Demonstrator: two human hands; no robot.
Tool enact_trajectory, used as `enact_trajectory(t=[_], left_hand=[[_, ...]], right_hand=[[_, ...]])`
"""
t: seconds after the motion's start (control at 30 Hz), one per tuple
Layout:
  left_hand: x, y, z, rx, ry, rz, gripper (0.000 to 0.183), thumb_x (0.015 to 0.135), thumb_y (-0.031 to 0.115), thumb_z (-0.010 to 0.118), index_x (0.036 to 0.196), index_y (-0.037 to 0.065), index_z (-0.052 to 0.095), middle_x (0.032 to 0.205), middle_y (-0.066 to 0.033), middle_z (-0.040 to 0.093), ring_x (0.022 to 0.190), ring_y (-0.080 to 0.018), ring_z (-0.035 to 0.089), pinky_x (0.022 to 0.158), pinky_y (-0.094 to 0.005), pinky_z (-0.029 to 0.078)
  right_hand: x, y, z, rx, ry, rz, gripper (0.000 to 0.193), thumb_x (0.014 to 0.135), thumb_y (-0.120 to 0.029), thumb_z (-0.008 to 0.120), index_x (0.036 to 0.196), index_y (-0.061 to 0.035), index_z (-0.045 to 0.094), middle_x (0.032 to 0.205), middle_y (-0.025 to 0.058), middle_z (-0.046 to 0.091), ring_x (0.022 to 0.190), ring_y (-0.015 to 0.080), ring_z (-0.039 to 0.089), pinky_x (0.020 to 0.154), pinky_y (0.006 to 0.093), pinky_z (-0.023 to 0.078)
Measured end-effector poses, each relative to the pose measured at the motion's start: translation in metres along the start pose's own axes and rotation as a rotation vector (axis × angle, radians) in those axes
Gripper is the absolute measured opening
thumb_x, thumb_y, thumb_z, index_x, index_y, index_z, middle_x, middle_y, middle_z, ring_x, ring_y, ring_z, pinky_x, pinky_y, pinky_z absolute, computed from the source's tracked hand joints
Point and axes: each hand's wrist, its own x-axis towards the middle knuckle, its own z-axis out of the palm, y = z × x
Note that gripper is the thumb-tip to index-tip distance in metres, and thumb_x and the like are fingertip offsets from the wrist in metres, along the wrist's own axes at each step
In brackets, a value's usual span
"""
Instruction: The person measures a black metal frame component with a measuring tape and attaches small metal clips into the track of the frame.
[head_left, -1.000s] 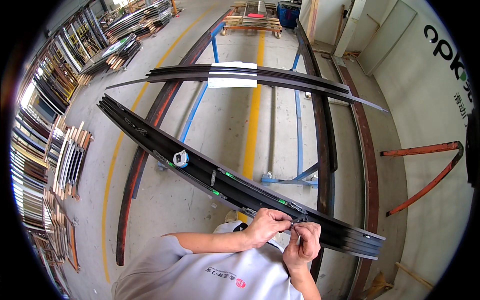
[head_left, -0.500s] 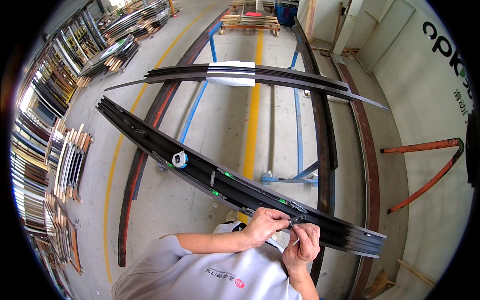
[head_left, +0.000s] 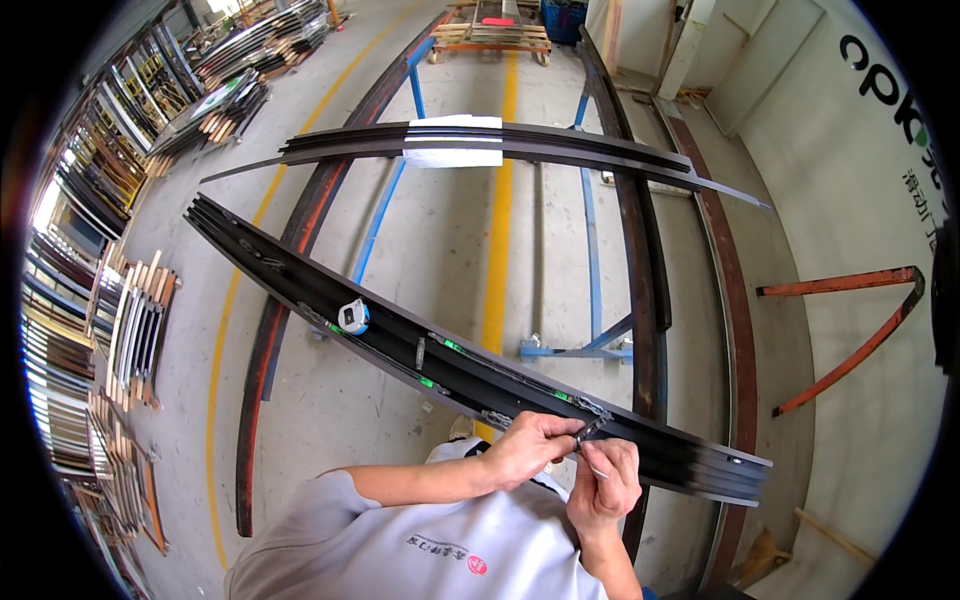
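Observation:
Fingers pinched, my left hand (head_left: 530, 447) grips a small dark elongated fitting (head_left: 592, 427) above the near edge of a long black channel profile (head_left: 520, 392). Close beside it, my right hand (head_left: 606, 482) is closed, its fingertips meeting the fitting's lower end. A thin pale rod (head_left: 599, 473) sticks out of the right hand; its kind is unclear. Inside the channel lie a white and blue tape measure (head_left: 353, 317), a small loose metal piece (head_left: 420, 352), and dark roller-like fittings, some with green parts (head_left: 453, 346). The fingers partly hide the fitting.
The channel rests across two dark rails (head_left: 268, 360) on blue stands (head_left: 590, 352). Farther off, a bundle of dark profiles (head_left: 590, 150) wrapped in white paper (head_left: 452, 142) crosses the same rails. A red-orange bent bar (head_left: 850, 370) stands at the right wall; stacked profiles (head_left: 140, 325) line the left.
The dark fitting has turned to a steeper slant between my fingers. My right hand has risen slightly, and its pale rod shows more. The whole view has shifted a little left.

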Motion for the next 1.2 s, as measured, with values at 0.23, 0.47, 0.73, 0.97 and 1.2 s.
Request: enact_trajectory(t=[0.23,0.47,0.73,0.97,1.2], left_hand=[[0.002,0.01,0.011,-0.074,0.113,-0.045,0.03,0.093,0.0,0.065,0.122,-0.005,0.071,0.089,0.002,0.068,0.074,-0.0047,0.056,0.065,-0.0225,0.047],[-0.007,0.025,0.012,-0.102,0.173,0.061,0.024,0.093,-0.005,0.061,0.115,-0.009,0.071,0.081,0.0031,0.059,0.07,-0.0036,0.047,0.063,-0.0217,0.039],[-0.004,0.025,0.018,-0.061,0.14,0.056,0.025,0.091,-0.006,0.061,0.112,-0.011,0.071,0.081,0.0029,0.06,0.07,-0.0041,0.046,0.062,-0.0227,0.038],[-0.005,0.024,0.019,-0.057,0.112,0.045,0.027,0.091,-0.006,0.061,0.116,-0.011,0.071,0.082,0.0012,0.063,0.07,-0.0041,0.047,0.062,-0.0226,0.039],[-0.003,0.026,0.021,-0.052,0.11,0.052,0.027,0.091,-0.005,0.062,0.115,-0.011,0.071,0.083,0.0013,0.063,0.07,-0.004,0.048,0.062,-0.0223,0.04]], right_hand=[[-0.004,-0.003,-0.014,-0.023,0.034,-0.005,0.031,0.074,0.013,0.077,0.101,-0.0003,0.07,0.088,0.0135,0.072,0.076,0.0311,0.067,0.072,0.0392,0.056],[-0.002,0.009,-0.003,0.094,0.095,0.12,0.027,0.082,0.018,0.072,0.104,0.0026,0.068,0.088,0.0166,0.074,0.081,0.0268,0.071,0.075,0.034,0.056],[-0.009,0.015,-0.004,0.181,0.163,0.183,0.024,0.082,0.017,0.073,0.101,0.0029,0.069,0.09,0.0158,0.074,0.083,0.0276,0.072,0.076,0.0337,0.057],[-0.009,0.017,-0.003,0.183,0.18,0.177,0.026,0.081,0.017,0.074,0.101,0.002,0.069,0.09,0.015,0.074,0.084,0.028,0.073,0.076,0.0345,0.057],[-0.001,0.016,-0.007,0.122,0.136,0.101,0.027,0.077,0.015,0.076,0.099,0.0012,0.069,0.087,0.0148,0.073,0.081,0.0292,0.073,0.075,0.036,0.057]])
